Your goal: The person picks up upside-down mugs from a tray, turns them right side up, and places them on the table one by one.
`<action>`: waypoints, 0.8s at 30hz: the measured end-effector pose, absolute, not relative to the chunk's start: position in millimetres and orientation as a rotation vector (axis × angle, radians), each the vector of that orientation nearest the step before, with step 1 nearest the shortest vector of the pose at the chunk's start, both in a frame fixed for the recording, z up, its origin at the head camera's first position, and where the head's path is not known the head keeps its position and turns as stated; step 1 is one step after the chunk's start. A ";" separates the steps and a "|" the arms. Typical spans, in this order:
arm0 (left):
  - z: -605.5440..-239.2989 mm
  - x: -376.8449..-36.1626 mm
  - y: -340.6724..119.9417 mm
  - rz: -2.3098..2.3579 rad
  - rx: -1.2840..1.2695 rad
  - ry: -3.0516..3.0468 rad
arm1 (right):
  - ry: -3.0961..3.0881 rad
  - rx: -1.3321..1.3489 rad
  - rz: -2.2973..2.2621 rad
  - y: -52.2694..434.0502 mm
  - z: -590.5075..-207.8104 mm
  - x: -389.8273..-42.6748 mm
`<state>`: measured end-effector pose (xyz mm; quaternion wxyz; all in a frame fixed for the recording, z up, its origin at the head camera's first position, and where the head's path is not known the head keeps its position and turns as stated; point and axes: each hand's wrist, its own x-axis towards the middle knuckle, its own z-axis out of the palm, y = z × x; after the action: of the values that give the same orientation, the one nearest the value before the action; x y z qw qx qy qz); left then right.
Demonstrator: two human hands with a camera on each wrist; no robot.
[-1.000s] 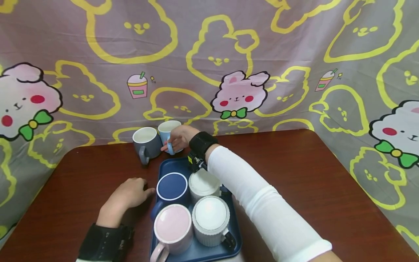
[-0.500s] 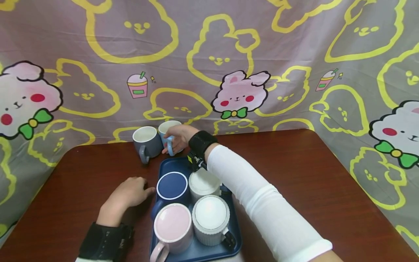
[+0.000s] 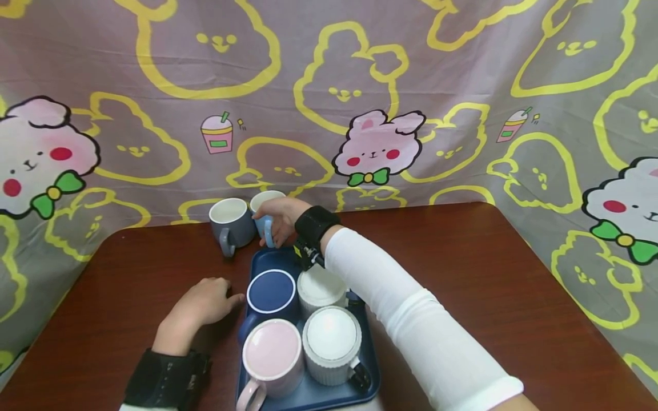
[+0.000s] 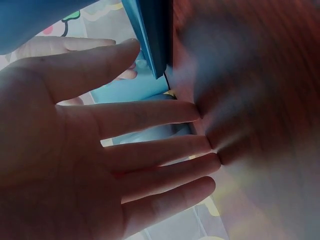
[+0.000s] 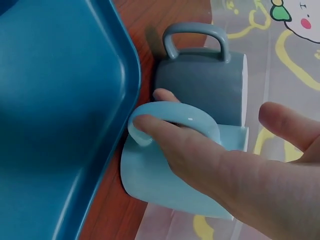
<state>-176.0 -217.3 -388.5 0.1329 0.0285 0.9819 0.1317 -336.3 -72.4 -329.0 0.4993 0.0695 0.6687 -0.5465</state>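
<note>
Head view: the desk [image 3: 473, 274] carries a blue tray [image 3: 267, 261]; beside it rests the left hand [image 3: 201, 302], fingers straight, empty. The right hand [image 3: 284, 216], fingers extended, touches without gripping the light-blue mug [image 5: 160, 177] just beyond the tray.

Light-blue mug [image 5: 155, 175] smooth, glossy; tray [image 5: 60, 110] smooth, plastic-looking; tabletop [image 3: 442, 257] wood-grained; backdrop [image 3: 288, 74] creased cloth.

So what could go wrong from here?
1. The light blue mug stands right beside the gray mug; a sideways pull may knock it.
2. The right hand has fingers at the handle, but its thumb stands off, so lifting now might tip or drop the mug.
3. The wrist camera hangs low by the rear white mug; drawing the arm back could bump it.
</note>
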 end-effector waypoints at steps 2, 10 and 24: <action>-388.3 -175.9 -217.1 0.379 0.080 2.847 | 1.612 0.170 -1.312 -73.3 -329.6 -337.0; -390.6 -176.6 -217.9 0.366 0.093 2.858 | 1.594 0.184 -1.311 -74.6 -330.7 -336.5; -384.1 -179.2 -217.3 0.421 0.096 2.874 | 1.878 0.110 -1.061 -75.1 -320.5 -333.5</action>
<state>-179.2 -217.3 -384.1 0.1176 0.0330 0.9820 0.1439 -333.5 -75.1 -320.5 0.4715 0.0449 0.7668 -0.4331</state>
